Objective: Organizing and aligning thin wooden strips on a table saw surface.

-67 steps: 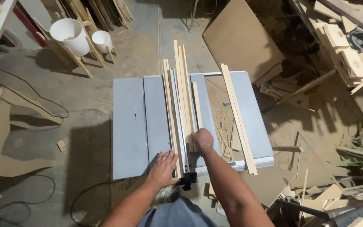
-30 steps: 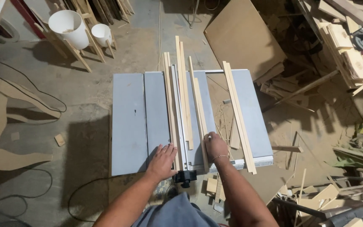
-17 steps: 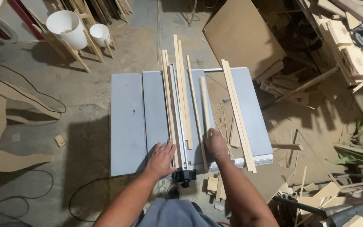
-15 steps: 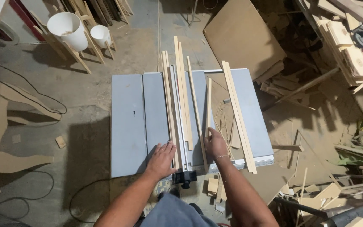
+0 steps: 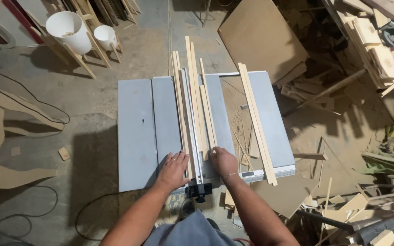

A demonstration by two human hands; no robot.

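Dusty workshop floor, offcuts piled everywhere, and the grey saw counter (image 5: 135, 136) sits in the middle. Over the last couple of seconds the thin wood strip (image 5: 207, 116) has slid forward along the rail fence (image 5: 191, 127), and the right hand (image 5: 223, 160) has followed it, so the pass looks nearly through. Right grip is pinching the strip's near end. The left hand (image 5: 173, 169) lies flat, fingers spread, just left of the fence. Longer slats (image 5: 257, 123) rest to the right.

Flat grey matt metal saw table (image 5: 135, 132); pale raw wooden strips (image 5: 256, 123), smooth-sawn; silvery metal fence rail (image 5: 191, 123); white glossy plastic buckets (image 5: 69, 31).
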